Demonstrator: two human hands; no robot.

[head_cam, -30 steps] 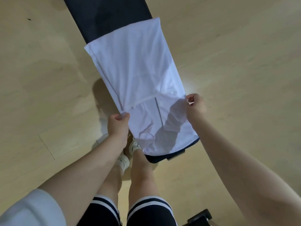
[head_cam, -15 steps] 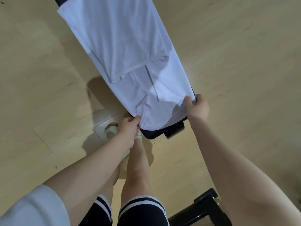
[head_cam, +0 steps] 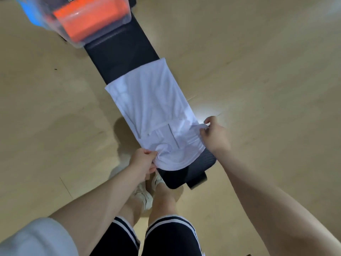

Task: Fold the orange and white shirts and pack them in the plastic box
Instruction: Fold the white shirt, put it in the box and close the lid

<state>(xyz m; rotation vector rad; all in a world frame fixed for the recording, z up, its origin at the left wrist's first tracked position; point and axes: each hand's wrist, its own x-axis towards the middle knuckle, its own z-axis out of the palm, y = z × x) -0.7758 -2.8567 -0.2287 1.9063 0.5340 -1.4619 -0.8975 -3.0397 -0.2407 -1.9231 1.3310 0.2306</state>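
The white shirt (head_cam: 153,108) lies folded into a long strip along a narrow black bench (head_cam: 120,52). My left hand (head_cam: 143,161) grips its near left corner, where the cloth bunches. On the near right edge, my right hand (head_cam: 215,134) pinches the cloth. At the bench's far end stands the clear plastic box (head_cam: 81,43), with the folded orange shirt (head_cam: 90,17) inside it.
Light wooden floor (head_cam: 258,71) surrounds the bench on all sides. My legs and white shoes (head_cam: 145,193) stand at the bench's near end. Something blue (head_cam: 31,13) shows at the box's left side.
The near end of the white shirt, pulled toward the bench's end half a second ago, now lies flatter. The view has tilted up, bringing the box and orange shirt into sight.
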